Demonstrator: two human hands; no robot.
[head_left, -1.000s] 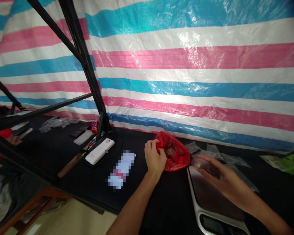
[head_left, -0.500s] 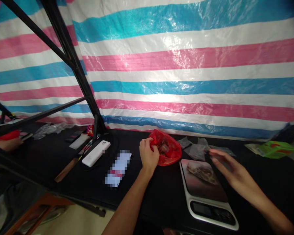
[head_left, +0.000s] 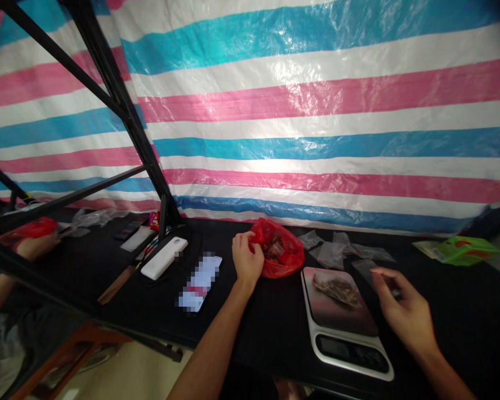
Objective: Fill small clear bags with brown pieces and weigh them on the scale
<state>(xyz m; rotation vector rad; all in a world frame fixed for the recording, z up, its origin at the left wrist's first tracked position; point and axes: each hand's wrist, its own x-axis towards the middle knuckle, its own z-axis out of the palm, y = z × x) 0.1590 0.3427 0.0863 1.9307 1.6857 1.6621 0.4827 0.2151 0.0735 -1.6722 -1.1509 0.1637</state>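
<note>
Red bag (head_left: pixel 290 265) holds bits (head_left: pixel 271 245), left hand (head_left: pixel 248 260) pinching its nine-o'clock rim; packet (head_left: pixel 336 289) already on scale (head_left: pixel 345 321); right hand (head_left: pixel 406 312) curled, grip unclear.

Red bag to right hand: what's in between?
Head view: the scale, with a packet on it, lies between the red bag and right hand; clear bags lie just beyond.

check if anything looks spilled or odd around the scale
No spill shows. The clear plastic bags look untidy, strewn loosely beyond the scale; the filled bag lies slantwise on its plate.
</note>
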